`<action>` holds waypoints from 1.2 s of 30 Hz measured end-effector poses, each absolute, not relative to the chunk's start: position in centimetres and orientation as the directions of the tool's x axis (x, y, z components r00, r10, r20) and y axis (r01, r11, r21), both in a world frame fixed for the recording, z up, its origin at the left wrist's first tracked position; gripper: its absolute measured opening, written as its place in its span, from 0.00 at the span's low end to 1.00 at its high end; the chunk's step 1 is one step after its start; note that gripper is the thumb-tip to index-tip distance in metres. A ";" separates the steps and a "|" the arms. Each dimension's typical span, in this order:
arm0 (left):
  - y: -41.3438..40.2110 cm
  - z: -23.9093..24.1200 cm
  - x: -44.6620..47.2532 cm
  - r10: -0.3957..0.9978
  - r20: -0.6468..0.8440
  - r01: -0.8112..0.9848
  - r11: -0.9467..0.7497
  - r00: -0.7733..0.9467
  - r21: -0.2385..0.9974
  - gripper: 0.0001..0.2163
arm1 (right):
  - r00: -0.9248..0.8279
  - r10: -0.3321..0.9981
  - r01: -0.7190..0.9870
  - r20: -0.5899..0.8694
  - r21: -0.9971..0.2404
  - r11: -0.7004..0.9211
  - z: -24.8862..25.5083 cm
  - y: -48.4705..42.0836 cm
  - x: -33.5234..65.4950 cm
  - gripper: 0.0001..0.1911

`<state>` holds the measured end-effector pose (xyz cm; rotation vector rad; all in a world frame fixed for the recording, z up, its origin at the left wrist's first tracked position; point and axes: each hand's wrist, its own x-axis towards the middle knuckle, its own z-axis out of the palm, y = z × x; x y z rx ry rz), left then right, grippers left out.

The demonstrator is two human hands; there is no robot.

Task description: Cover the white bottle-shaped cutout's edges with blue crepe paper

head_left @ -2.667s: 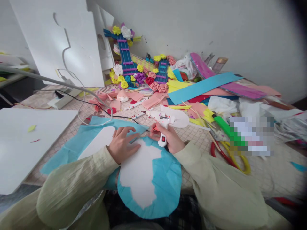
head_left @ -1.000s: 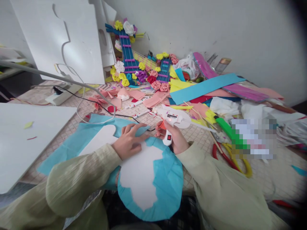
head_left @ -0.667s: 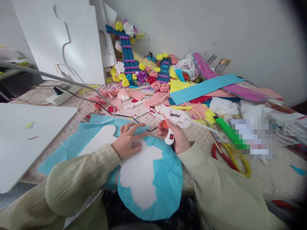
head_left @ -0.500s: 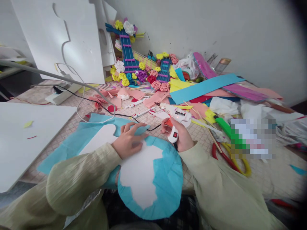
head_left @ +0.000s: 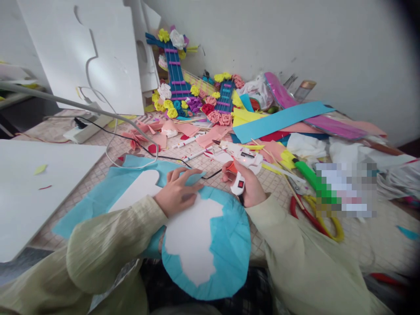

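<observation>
My right hand (head_left: 251, 186) is wrapped round the grip of a white hot glue gun (head_left: 246, 158), its fingers at the orange trigger. The nozzle points left, above the table. My left hand (head_left: 179, 190) lies palm down with fingers spread on the top left of a rounded white board (head_left: 188, 238). Light blue paper (head_left: 229, 245) is folded over that board's rim in pleats, leaving an uneven white area in the middle. Under my left forearm, a white board piece with a rounded end (head_left: 139, 188) rests on a blue paper sheet (head_left: 88, 199).
Beyond my hands lie pink paper scraps (head_left: 215, 134) and white pens (head_left: 187, 140). Paper-flower guitars (head_left: 177, 76) lean at the wall. Scissors (head_left: 328, 218) and a green-handled tool (head_left: 311, 179) lie right. A power strip (head_left: 87, 129), cables and a white board (head_left: 42, 188) are left.
</observation>
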<state>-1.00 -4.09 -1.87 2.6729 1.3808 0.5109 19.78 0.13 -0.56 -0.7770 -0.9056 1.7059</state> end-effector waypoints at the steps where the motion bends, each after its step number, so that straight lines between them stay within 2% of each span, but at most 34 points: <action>1: -4.1 -1.8 -1.0 0.805 0.258 0.772 -0.589 0.534 0.238 0.14 | -0.281 0.956 -0.470 -0.081 -0.858 -0.210 -0.5 0.1 19.7 0.11; 8: -3.9 -1.5 -1.1 0.884 0.291 0.805 -0.457 0.366 0.377 0.12 | -0.289 0.952 -0.505 -0.097 -0.830 -0.238 -0.2 0.1 20.1 0.10; 13: -3.4 -1.4 -0.9 0.905 0.262 0.812 -0.417 0.334 0.407 0.07 | -0.296 0.954 -0.487 -0.049 -0.852 -0.195 1.1 -0.1 21.1 0.09; 18: -2.9 -1.4 -0.8 0.892 0.271 0.801 -0.446 0.362 0.400 0.06 | -0.321 0.939 -0.328 0.125 -0.944 0.014 2.0 0.1 23.0 0.08; 21: -2.8 -1.7 -0.8 0.896 0.269 0.793 -0.439 0.353 0.423 0.06 | -0.388 0.888 -0.090 0.247 -0.969 0.230 1.9 0.5 24.8 0.07; 23: -2.8 -1.8 -0.9 0.902 0.264 0.786 -0.429 0.343 0.446 0.06 | -0.430 0.844 0.150 0.321 -0.896 0.418 1.9 0.7 26.1 0.05; 26: -2.7 -1.9 -1.1 0.912 0.253 0.769 -0.408 0.322 0.492 0.07 | -0.524 0.739 0.374 0.423 -0.666 0.646 1.8 0.9 27.1 0.10; 29: -2.7 -1.6 -1.4 0.920 0.243 0.753 -0.391 0.308 0.529 0.08 | -0.652 0.610 0.360 0.451 -0.524 0.772 1.5 1.0 27.0 0.14; 33: -3.0 -1.1 -1.6 0.930 0.224 0.760 -0.366 0.290 0.537 0.07 | -0.775 0.400 0.200 0.489 -0.411 0.889 1.0 1.1 25.9 0.14; 36: -3.2 -0.9 -1.7 0.946 0.202 0.793 -0.323 0.253 0.517 0.07 | -0.818 0.355 0.195 0.452 -0.363 0.911 0.7 1.1 25.4 0.11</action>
